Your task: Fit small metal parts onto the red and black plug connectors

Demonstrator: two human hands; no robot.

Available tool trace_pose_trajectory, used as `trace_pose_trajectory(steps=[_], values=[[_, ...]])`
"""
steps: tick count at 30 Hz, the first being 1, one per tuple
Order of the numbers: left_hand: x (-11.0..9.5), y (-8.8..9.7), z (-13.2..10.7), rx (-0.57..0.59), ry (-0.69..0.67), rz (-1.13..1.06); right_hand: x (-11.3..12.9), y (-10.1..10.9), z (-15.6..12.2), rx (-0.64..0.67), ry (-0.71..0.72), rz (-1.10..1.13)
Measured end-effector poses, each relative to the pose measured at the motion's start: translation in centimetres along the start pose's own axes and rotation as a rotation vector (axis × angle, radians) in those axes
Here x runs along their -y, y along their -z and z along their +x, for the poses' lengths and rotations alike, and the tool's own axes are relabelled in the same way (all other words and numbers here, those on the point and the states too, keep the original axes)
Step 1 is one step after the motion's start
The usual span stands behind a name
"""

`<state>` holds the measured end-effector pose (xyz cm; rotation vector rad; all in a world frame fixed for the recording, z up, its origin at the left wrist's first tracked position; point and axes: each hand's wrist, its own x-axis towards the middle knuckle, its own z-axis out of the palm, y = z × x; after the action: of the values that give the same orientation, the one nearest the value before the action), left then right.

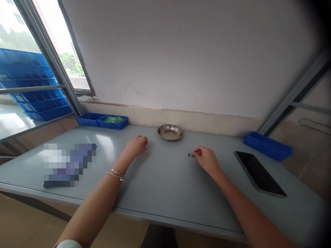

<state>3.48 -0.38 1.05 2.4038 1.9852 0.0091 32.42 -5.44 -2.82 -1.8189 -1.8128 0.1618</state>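
My left hand (136, 146) rests on the grey table (160, 186), fingers curled loosely, with nothing visible in it; a bracelet circles that wrist. My right hand (207, 160) lies on the table to the right, its fingertips pinched at two tiny dark pieces (190, 155) lying on the surface. A small round steel dish (170, 132) stands beyond and between both hands, near the wall; it looks bare inside.
Two small blue trays (102, 120) sit at the back left, one with green bits inside. Another blue tray (268, 145) lies at the right, a dark phone (259, 173) beside it. A blurred flat item (69, 164) lies at the left. Blue crates (33, 82) are stacked outside the window.
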Motion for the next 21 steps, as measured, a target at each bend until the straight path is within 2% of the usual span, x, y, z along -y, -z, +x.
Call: trace_pose_trajectory(steps=[5, 12, 15, 18, 21], values=[[0.3, -0.2, 0.1, 0.076, 0.030, 0.007, 0.2, 0.0, 0.1, -0.009, 0.015, 0.104], [-0.8, 0.5, -0.6, 0.083, 0.072, 0.082, 0.5, -0.1, 0.0, -0.029, 0.048, 0.284], [-1.2, 0.5, -0.8, 0.051, 0.079, 0.105, 0.8, 0.0, -0.1, -0.025, 0.058, 0.359], [-2.1, 0.5, -1.1, -0.054, -0.032, 0.161, 1.2, -0.1, -0.2, 0.031, 0.055, 0.486], [-3.8, 0.7, -1.7, -0.198, -0.298, 0.148, 2.0, -0.4, -0.6, 0.135, 0.048, 0.663]])
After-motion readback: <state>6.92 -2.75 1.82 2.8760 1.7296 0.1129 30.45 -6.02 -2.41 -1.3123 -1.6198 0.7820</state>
